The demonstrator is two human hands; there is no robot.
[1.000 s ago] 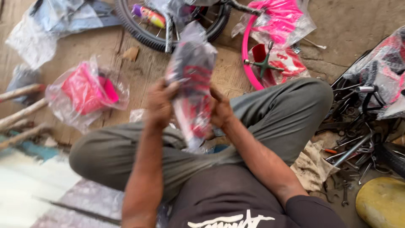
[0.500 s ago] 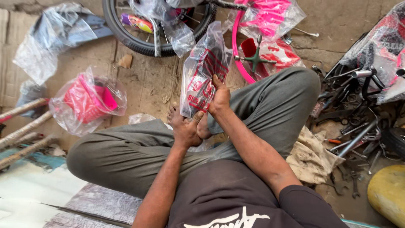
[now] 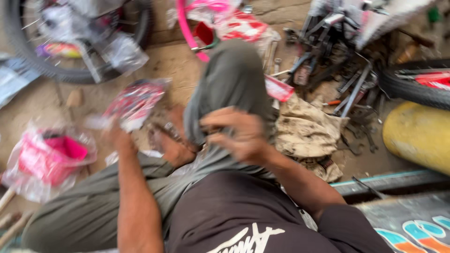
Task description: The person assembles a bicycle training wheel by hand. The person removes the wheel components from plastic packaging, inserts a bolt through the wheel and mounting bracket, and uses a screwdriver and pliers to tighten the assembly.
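Two hands are in view, both blurred by motion. Left hand (image 3: 117, 133) is extended out over the left knee and grips the lower end of a plastic-wrapped red and white part (image 3: 136, 103); fingers appear closed on the wrap, though blur hides the exact grip. The part rises up and to the right from that hand, tilted, held above the dirt floor (image 3: 164, 65) and clear of it. Right hand (image 3: 234, 133) rests on the raised right knee, against the grey trouser cloth (image 3: 229, 79); fingers are loosely curled and spread, and nothing is seen held in it. The two hands are well apart, with a bare foot (image 3: 166, 140) between them.

Near the left hand, lower left, lies a clear bag holding a pink item (image 3: 49, 159). A bicycle wheel (image 3: 70, 42) lies at upper left. A dirty rag (image 3: 307, 131) lies just beside the right knee, with dark metal parts (image 3: 337, 56) beyond it and a yellow drum (image 3: 419, 136) at far right.
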